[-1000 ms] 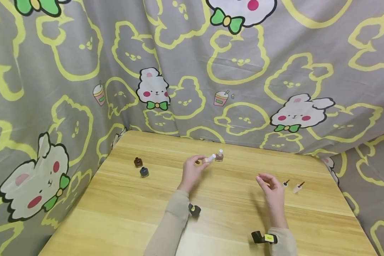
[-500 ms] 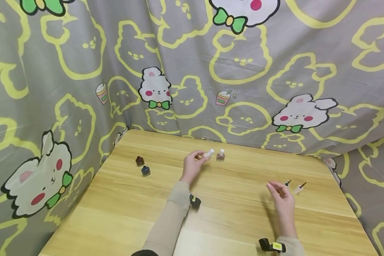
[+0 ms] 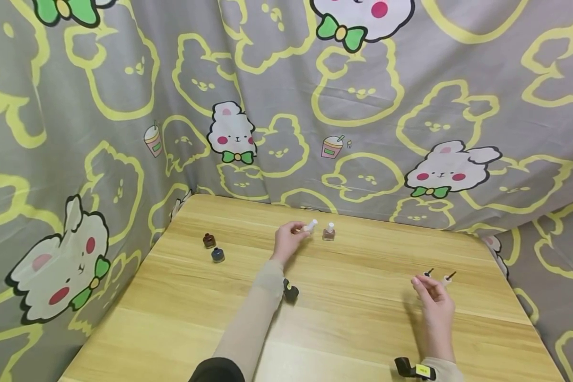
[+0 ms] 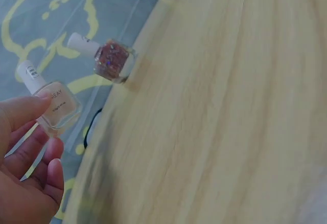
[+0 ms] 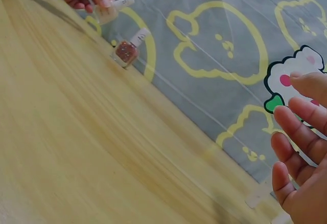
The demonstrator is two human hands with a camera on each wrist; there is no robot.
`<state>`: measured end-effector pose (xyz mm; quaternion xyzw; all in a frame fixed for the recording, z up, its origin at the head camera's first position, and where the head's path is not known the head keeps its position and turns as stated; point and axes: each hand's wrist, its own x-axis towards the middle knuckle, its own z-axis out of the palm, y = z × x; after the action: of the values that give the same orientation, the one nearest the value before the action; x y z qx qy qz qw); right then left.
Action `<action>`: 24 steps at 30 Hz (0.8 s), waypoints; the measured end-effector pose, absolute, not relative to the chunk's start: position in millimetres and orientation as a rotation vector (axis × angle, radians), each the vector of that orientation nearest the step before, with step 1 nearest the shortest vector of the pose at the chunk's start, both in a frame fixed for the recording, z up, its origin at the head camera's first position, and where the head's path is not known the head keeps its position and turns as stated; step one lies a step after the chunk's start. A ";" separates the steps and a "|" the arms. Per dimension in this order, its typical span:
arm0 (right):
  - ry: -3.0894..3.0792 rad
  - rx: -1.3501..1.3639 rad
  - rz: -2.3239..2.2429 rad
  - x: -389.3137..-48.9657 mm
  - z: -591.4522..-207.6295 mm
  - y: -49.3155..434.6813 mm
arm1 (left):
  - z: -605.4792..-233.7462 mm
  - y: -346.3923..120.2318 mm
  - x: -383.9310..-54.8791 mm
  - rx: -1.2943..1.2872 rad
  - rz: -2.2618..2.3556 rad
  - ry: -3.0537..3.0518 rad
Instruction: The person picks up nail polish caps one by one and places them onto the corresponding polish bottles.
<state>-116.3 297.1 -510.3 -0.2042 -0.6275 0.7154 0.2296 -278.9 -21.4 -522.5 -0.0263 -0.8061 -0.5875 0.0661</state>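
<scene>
A pale peach nail polish bottle (image 4: 60, 106) with a white cap is pinched between the thumb and fingers of my left hand (image 3: 288, 241), tilted. Just right of it stands a glittery reddish nail polish bottle (image 3: 329, 234), also white-capped. My right hand (image 3: 438, 310) hovers over the right of the table, fingers loosely bent and nothing in them. Close beyond its fingertips, two white caps stand with their brushes up: one with a dark brush (image 3: 428, 273) and one with a brown brush (image 3: 448, 278), both partly hidden by the hand.
On the left of the wooden table (image 3: 344, 297) two uncapped polish bottles stand close together, a dark brown bottle (image 3: 209, 241) and a dark blue bottle (image 3: 217, 255). A grey patterned curtain (image 3: 277, 95) hangs along the table's back and sides.
My right hand has moved right, away from the middle and closer to the two brush caps. The left hand has shifted slightly away from the glittery bottle, still holding the peach one.
</scene>
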 end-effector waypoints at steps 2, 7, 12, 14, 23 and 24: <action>-1.707 -0.566 1.979 -115.9 -510.0 298.5 | -524.3 -21.4 -282.0 -0.081 -1.768 -2.451; -1.657 -0.578 1.988 -115.3 -509.5 301.2 | -527.9 -21.2 -286.8 -0.094 -1.779 -2.493; -1.630 -0.629 2.018 -112.3 -509.5 305.3 | -533.1 -20.9 -289.0 -0.090 -1.789 -2.521; -1.623 -0.630 2.017 -111.0 -509.4 306.9 | -535.3 -21.1 -289.1 -0.082 -1.794 -2.531; -1.553 -0.575 2.002 -110.5 -508.9 312.0 | -532.0 -19.5 -294.8 -0.117 -1.730 -2.607; -1.551 -0.572 2.001 -110.7 -509.1 312.5 | -531.1 -19.5 -295.9 -0.128 -1.705 -2.619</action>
<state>-110.7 312.5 -509.1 -0.2124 -0.5755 0.7424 0.2694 -295.9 -19.5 -531.1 -0.0409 -0.8374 -0.5451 0.0068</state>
